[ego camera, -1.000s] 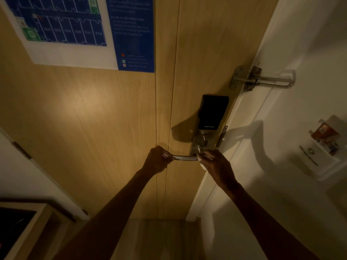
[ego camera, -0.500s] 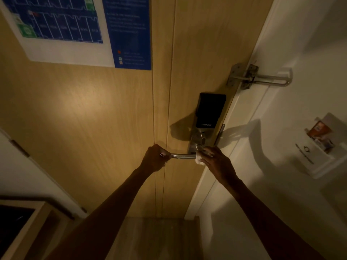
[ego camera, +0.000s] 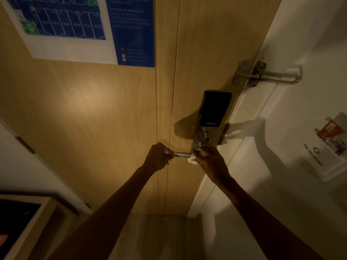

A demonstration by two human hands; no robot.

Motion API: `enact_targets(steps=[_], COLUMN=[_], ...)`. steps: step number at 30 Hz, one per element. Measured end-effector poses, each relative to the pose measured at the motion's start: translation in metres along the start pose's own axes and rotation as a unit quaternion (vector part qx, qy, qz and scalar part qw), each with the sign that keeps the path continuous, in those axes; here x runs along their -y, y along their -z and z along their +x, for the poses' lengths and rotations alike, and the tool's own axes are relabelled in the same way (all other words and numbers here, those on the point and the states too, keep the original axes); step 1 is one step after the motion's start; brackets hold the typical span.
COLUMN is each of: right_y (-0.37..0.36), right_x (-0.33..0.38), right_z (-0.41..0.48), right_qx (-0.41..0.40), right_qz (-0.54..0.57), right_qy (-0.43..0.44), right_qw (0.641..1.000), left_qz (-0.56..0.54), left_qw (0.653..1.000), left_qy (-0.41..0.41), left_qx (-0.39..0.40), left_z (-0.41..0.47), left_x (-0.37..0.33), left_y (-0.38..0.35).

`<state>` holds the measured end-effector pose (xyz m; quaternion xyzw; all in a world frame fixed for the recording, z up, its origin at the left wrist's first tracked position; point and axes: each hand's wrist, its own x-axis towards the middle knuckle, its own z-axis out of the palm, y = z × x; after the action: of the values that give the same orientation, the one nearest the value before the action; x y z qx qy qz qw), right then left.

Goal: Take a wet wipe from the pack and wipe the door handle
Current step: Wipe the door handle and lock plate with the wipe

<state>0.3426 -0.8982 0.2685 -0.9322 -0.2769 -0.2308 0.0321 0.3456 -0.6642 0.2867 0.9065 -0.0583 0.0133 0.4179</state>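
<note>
A silver lever door handle sticks out leftward from the lock plate on the wooden door. My left hand is closed around the free end of the handle. My right hand presses a white wet wipe against the handle's base by the lock plate; only a small fold of the wipe shows under my fingers. The wipe pack is not in view.
A black smart lock panel sits above the handle. A metal swing-bar latch bridges door and white frame. A blue evacuation plan hangs on the door. A white card holder is on the right wall; a cabinet corner lower left.
My right hand with the wipe has stayed near the handle's base, shifting slightly on it. My left hand keeps its grip on the handle's end.
</note>
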Motion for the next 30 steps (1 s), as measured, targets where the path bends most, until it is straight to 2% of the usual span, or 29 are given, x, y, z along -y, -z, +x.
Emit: enact_targets(steps=[6, 10, 14, 20, 25, 30], right_y=[0.004, 0.003, -0.009, 0.010, -0.007, 0.005], right_x=[-0.002, 0.001, 0.037, 0.010, 0.052, 0.038], right_z=[-0.005, -0.003, 0.017, 0.005, 0.024, 0.025], right_qx=[0.006, -0.006, 0.013, 0.011, 0.038, 0.054], right_qz=[-0.008, -0.013, 0.003, -0.010, -0.009, -0.021], right_qy=[0.003, -0.015, 0.002, 0.004, -0.020, -0.012], right_qw=[1.000, 1.000, 1.000, 1.000, 0.999, 0.998], left_qz=[-0.005, -0.032, -0.075, -0.129, -0.165, -0.185], left_qw=[1.000, 0.999, 0.996, 0.988, 0.981, 0.976], left_qy=[-0.017, 0.008, 0.038, 0.077, 0.090, 0.103], left_qx=[-0.002, -0.027, -0.011, 0.016, 0.051, 0.045], left_z=[0.000, 0.000, 0.003, 0.004, 0.004, 0.005], left_x=[-0.003, -0.007, -0.009, -0.004, -0.003, -0.004], left_y=[0.006, 0.009, 0.012, 0.018, 0.020, 0.022])
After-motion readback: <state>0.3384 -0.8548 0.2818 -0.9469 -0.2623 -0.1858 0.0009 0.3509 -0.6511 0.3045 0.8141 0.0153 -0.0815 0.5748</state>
